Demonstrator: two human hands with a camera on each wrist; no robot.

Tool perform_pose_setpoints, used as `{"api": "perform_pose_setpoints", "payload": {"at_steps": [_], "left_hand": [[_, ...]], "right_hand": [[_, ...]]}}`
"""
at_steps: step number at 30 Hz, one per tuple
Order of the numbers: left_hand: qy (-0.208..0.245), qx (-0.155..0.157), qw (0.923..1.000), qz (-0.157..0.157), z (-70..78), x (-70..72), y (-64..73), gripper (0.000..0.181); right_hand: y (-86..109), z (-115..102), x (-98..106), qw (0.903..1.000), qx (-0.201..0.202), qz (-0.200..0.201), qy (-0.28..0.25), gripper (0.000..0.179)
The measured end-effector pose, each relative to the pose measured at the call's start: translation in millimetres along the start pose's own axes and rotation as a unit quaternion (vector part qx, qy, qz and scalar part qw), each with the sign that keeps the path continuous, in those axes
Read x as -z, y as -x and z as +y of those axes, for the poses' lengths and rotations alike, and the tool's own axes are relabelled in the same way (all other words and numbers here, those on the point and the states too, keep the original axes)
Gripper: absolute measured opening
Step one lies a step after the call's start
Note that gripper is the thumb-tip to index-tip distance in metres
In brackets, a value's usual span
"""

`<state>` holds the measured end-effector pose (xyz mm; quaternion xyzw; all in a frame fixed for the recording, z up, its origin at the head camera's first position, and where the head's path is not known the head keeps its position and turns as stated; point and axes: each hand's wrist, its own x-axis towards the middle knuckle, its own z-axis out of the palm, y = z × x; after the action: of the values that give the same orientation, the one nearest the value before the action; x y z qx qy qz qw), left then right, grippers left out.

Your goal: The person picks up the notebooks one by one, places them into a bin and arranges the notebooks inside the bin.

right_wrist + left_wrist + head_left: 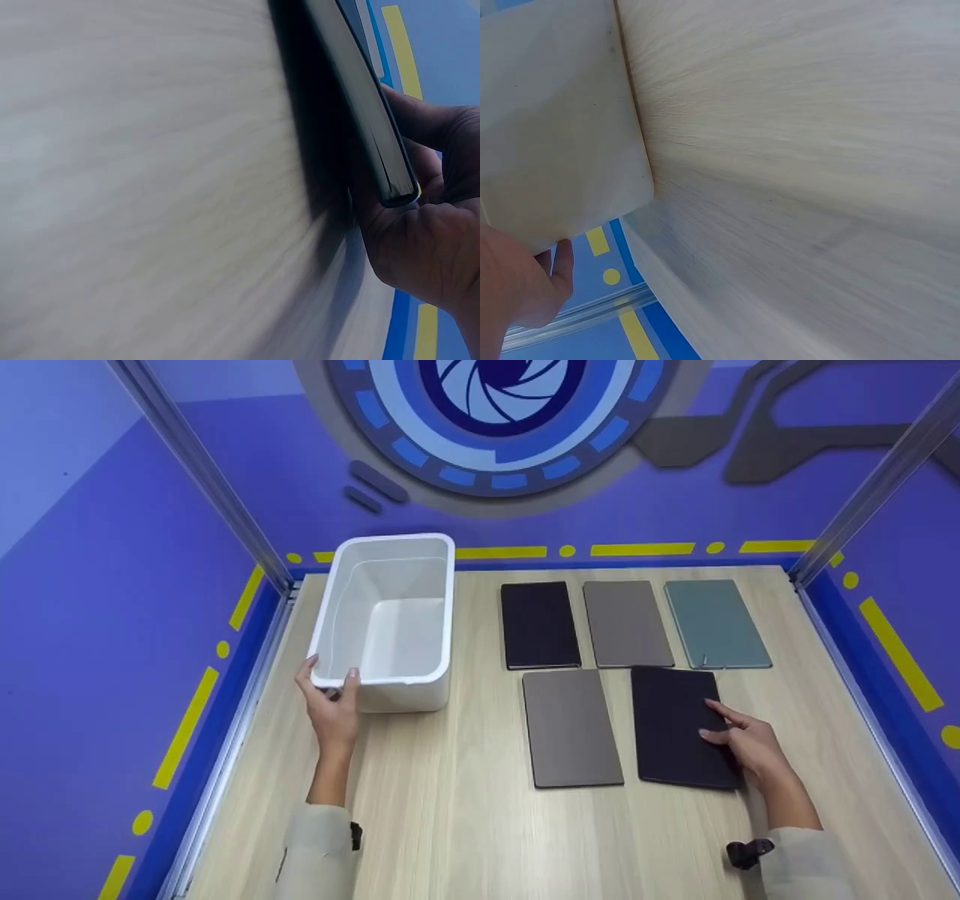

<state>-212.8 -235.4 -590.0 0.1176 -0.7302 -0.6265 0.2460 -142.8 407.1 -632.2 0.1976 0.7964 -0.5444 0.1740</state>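
Observation:
A white plastic bin stands at the left of the table, with nothing inside it. My left hand grips its near left corner, thumb over the front rim and fingers at the left side. At the right, my right hand holds a black notebook by its right edge, thumb and a finger on the cover. In the right wrist view the page edge of that notebook shows, tilted over its shadow on the table, with the other fingers beneath it. Left of it lies a taupe notebook.
Behind these lies a row of a smaller black notebook, a taupe notebook and a green notebook with a small loop at its near edge. Blue-purple panels with metal posts enclose the wooden table at the back and sides.

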Motion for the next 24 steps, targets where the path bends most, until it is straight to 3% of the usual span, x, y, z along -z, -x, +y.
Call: {"api": "perform_pose_setpoints", "payload": {"at_steps": [5,8,17,24], "left_hand": [[0.000,0.004,1.0000,-0.004,19.7,-0.7,7.5,0.074],[-0.003,0.002,1.0000,-0.001,21.7,-1.0,8.7,0.074],[-0.006,0.000,0.9999,0.013,-0.5,-1.7,-1.5,0.074],[0.007,-0.003,0.9999,0.009,21.9,-2.4,7.9,0.073]], "right_hand": [[-1.0,-2.1,0.2,1.0000,-0.001,0.002,-0.003,0.086],[-0.1,-3.1,0.3,1.0000,-0.004,0.002,-0.001,0.086],[-1.6,-3.2,1.0,0.9999,-0.014,-0.003,-0.005,0.086],[-4.1,-2.0,2.3,0.9999,-0.012,-0.002,0.000,0.086]]}}
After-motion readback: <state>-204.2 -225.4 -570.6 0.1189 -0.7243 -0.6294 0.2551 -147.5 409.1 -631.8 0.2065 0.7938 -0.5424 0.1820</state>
